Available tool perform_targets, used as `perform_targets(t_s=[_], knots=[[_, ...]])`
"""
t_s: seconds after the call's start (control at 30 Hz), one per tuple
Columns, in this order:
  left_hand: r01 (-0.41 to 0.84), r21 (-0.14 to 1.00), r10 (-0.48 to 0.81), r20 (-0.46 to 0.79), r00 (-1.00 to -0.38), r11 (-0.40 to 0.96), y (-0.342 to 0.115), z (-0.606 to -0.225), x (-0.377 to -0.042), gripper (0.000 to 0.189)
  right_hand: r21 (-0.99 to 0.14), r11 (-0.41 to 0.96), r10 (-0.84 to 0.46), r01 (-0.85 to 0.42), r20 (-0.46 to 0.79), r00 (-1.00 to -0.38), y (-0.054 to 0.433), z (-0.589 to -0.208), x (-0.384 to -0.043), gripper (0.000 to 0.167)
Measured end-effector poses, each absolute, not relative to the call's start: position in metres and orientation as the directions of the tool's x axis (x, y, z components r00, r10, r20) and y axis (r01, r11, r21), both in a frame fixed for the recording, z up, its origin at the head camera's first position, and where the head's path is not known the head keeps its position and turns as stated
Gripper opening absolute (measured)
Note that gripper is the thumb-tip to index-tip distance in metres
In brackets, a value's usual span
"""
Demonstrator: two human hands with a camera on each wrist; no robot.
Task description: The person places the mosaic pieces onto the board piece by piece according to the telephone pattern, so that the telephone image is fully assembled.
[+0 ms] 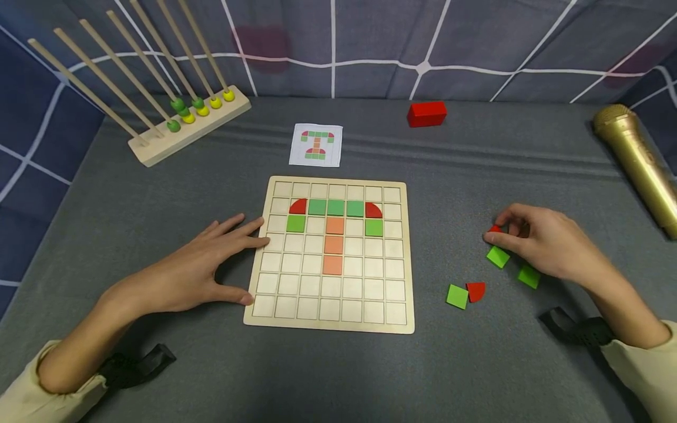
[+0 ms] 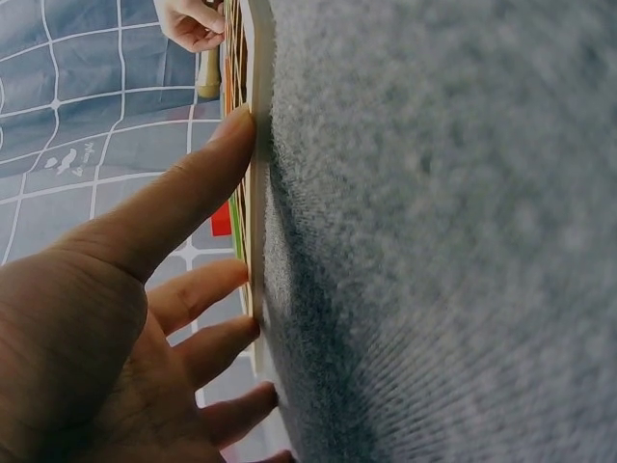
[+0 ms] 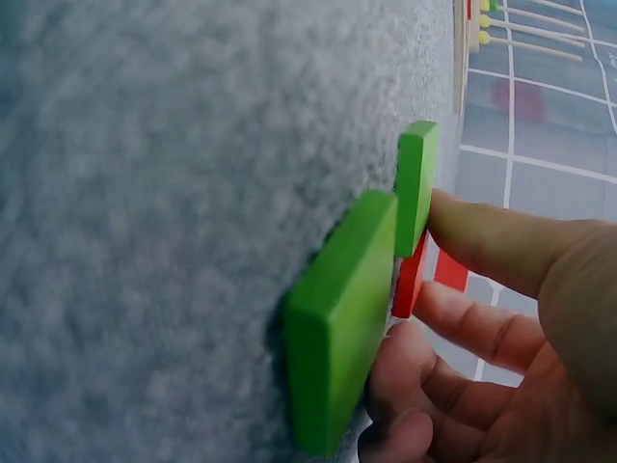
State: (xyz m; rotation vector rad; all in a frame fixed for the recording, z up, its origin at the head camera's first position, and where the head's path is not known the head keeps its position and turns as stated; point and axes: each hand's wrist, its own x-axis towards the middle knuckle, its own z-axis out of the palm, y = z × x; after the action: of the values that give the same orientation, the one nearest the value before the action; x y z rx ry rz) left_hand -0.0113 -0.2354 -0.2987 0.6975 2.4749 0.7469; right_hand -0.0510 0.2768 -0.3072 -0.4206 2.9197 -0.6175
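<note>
- Board [image 1: 352,267] in the middle of the table, and there's the left hand [image 1: 197,267] on its left edge: fingers spread, thumb well apart at the lower corner.
- Over to the right hand [image 1: 545,241], thumb and fingertip pinching a red piece [image 1: 495,229] just beyond one green square [image 1: 498,257], with another green tile [image 1: 529,276] beside the palm.
- Nearer the board, a green piece [image 1: 457,296] sits beside a red quarter-circle [image 1: 476,291].
- Only the head view gives us the board's figure: red corners, green bar, orange column; a printed card [image 1: 315,145] beyond it adds a red-and-green base.
- Right wrist view now, and here's what the head view hides: the other fingers bent beneath, and the tiles' thick sides. Whether the red one is off the cloth, I can't tell.
- Left wrist view catches the board edge-on, thumb against its rim.
- Underneath, dark grey cloth; behind, blue-grey fabric [image 1: 381,35] crossed by white lines.
- Around the back: peg rack [image 1: 190,126] with beads, red block [image 1: 426,114], gold microphone [image 1: 637,167].
</note>
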Motion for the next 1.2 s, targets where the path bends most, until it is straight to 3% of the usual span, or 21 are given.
perform_targets(t_s=[0.13, 0.3, 0.47, 0.77, 1.2], knots=[[0.327, 0.598, 0.574, -0.282, -0.769, 0.732, -0.236, -0.298, -0.011, 0.091, -0.438, 0.836, -0.373, -0.329, -0.015, -0.928, 0.274, -0.310, -0.049, 0.016], [0.337, 0.604, 0.583, -0.269, -0.767, 0.722, -0.237, -0.299, -0.011, 0.090, -0.489, 0.759, -0.471, -0.431, 0.046, -0.881, 0.268, -0.311, -0.045, 0.033], [0.341, 0.605, 0.586, -0.265, -0.766, 0.720, -0.237, -0.299, -0.012, 0.090, -0.479, 0.748, -0.494, -0.460, 0.062, -0.867, 0.263, -0.310, -0.044, 0.039], [0.338, 0.604, 0.583, -0.268, -0.767, 0.722, -0.236, -0.299, -0.011, 0.090, -0.387, 0.822, -0.436, -0.418, 0.044, -0.899, 0.262, -0.311, -0.045, 0.032], [0.337, 0.601, 0.582, -0.271, -0.767, 0.725, -0.235, -0.299, -0.012, 0.091, -0.390, 0.752, -0.514, -0.532, 0.158, -0.843, 0.255, -0.312, -0.044, 0.031]])
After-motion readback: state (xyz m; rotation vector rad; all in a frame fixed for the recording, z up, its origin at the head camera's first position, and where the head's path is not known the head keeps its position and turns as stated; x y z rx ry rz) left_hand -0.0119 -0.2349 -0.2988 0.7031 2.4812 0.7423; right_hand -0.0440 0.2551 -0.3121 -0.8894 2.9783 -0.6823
